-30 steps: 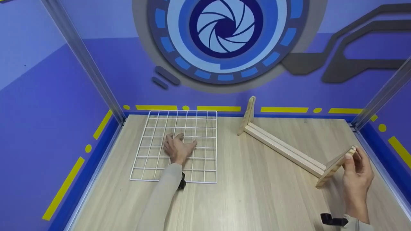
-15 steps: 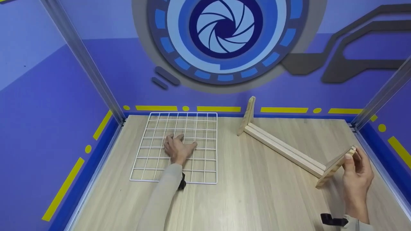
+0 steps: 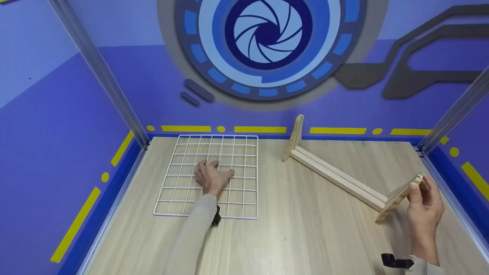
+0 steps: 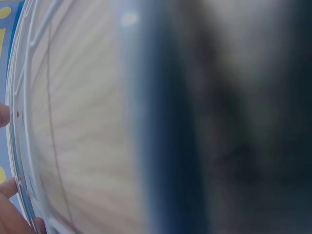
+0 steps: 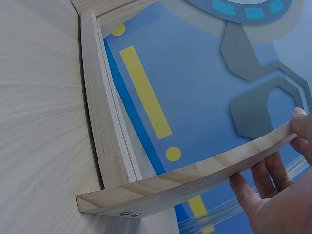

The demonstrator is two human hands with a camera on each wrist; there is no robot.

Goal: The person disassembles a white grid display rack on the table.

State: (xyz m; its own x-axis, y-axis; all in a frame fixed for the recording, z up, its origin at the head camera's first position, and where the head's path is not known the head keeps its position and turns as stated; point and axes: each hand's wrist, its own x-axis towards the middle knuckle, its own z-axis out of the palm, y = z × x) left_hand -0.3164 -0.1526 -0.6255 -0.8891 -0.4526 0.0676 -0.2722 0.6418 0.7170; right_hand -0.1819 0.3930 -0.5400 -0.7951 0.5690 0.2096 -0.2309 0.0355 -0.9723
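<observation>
From the head view, the left hand (image 3: 211,178) lies flat, fingers spread, on the wire grid (image 3: 209,176) at the table's (image 3: 298,229) left. The right hand (image 3: 423,200) pinches the near end panel of the wooden stand (image 3: 340,177).

The left wrist view is mostly blurred; grid wires (image 4: 22,122) show beside fingertips (image 4: 12,187).

In the right wrist view, fingers (image 5: 270,170) and thumb clasp the stand's end board (image 5: 195,183).

Bare tabletop (image 3: 290,214) lies open between the white wire grid (image 3: 233,152) and the wooden stand (image 3: 336,177), whose long rail slants across the right half.
</observation>
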